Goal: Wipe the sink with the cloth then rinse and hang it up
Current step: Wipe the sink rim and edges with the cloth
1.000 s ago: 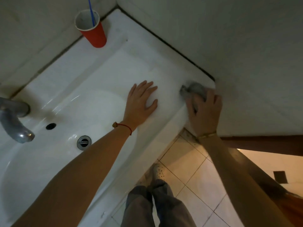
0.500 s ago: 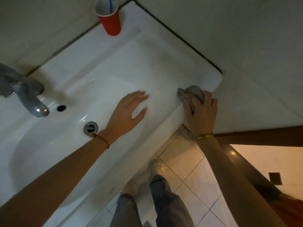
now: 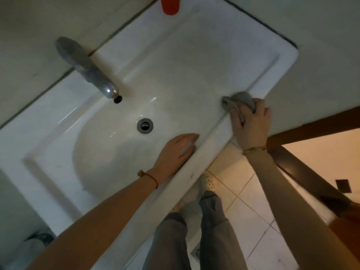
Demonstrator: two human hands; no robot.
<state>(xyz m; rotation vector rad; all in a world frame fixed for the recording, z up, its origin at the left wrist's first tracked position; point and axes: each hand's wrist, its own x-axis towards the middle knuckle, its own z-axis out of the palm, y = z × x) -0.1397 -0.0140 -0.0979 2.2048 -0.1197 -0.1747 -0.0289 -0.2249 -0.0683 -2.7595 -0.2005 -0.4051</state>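
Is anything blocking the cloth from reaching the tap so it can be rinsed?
Nothing visible does. The right hand holds the grey cloth on the sink's front rim; open basin lies between it and the tap. The left hand rests nearer the front edge.

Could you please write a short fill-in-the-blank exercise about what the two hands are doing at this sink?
1. The right hand holds a grey ____ on the front rim of the sink.
2. The left hand rests with straight fingers on the sink and holds ____.
3. The faucet spout points toward the ____ in the basin.
4. The cup at the back edge is ____ in colour.

Missing words: cloth; nothing; drain; red
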